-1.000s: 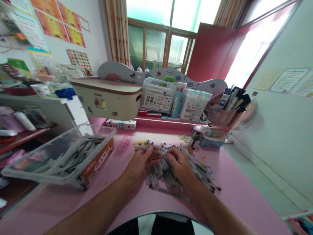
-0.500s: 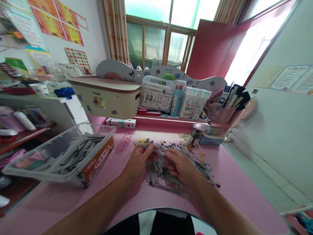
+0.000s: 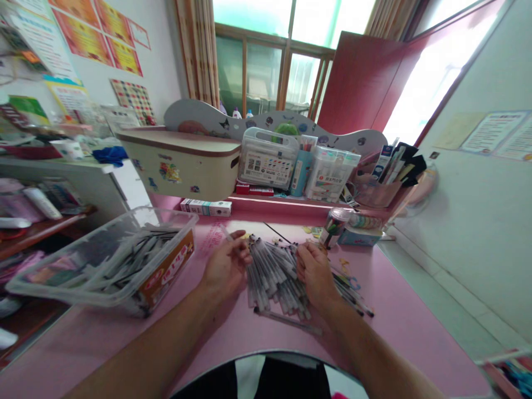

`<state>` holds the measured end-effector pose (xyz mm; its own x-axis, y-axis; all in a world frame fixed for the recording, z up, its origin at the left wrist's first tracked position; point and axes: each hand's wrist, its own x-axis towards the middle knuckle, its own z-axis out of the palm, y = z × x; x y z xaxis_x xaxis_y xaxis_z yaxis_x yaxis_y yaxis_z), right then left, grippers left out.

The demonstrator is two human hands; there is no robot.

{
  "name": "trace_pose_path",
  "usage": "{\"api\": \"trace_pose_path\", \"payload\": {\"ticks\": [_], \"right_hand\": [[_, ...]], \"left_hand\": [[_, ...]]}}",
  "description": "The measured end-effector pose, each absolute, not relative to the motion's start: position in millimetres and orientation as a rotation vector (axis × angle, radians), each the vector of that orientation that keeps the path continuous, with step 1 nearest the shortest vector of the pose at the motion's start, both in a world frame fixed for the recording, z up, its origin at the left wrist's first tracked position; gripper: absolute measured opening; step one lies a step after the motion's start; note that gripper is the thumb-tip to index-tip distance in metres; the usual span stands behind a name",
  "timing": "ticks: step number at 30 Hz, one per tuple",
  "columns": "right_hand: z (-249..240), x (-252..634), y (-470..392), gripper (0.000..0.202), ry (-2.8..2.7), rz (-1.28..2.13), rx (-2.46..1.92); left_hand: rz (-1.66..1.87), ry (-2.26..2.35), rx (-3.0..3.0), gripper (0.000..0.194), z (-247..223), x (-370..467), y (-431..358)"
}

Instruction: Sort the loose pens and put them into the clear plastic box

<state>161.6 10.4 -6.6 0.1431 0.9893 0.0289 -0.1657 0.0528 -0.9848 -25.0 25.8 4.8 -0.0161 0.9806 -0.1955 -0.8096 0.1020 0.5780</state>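
Note:
My left hand [image 3: 228, 260] is closed around a translucent pen barrel [image 3: 226, 234], which sticks up and away past the fingers. My right hand [image 3: 315, 271] pinches a thin dark pen refill [image 3: 277, 231] that slants up to the left. Between the hands lies a fanned heap of clear pen barrels [image 3: 274, 271] on the pink desk [image 3: 187, 343]. One pen [image 3: 288, 321] with a dark end rests crosswise at the heap's near edge. More dark-tipped pens [image 3: 351, 293] lie right of my right hand, partly hidden by it.
A clear plastic bin [image 3: 100, 302] holding many pen parts stands on the left. At the back right are a clear jar [image 3: 334, 224] and a blue box [image 3: 359, 237]. A raised shelf bears a cream storage box [image 3: 183, 172], marker cases [image 3: 270, 163] and a pen holder [image 3: 376, 191].
My hands have moved apart from over the heap, left hand leftward, right hand rightward. The dark refill now shows separately in my right hand, and the barrel stays in my left.

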Motion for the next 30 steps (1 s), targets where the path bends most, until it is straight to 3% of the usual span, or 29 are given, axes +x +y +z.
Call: {"api": "trace_pose_path", "payload": {"ticks": [2,4,7,9,15,21,30], "right_hand": [[-9,159,6,0.027,-1.207,1.022,-1.139],[-10,157,2,0.022,-1.453,0.921,-1.110],[-12,154,-3,0.011,-1.598,0.975,-1.035],[-12,154,-4,0.014,-1.540,0.933,-1.029],[-10,152,-7,0.011,-1.634,0.503,-1.037],[-14,148,-10,0.018,-1.915,0.216,-0.918],[-15,153,-9,0.026,-1.968,0.174,-0.992]], "left_hand": [[1.307,0.666,0.404,0.018,2,-11,16],[1.238,0.700,0.417,0.008,1,0,7],[1.256,0.717,0.388,0.030,3,5,3],[1.226,0.700,0.376,0.039,5,2,3],[1.036,0.617,0.298,0.026,7,1,1],[0.910,0.609,0.219,0.034,9,10,-6],[0.954,0.563,0.118,0.034,7,14,-8]]}}
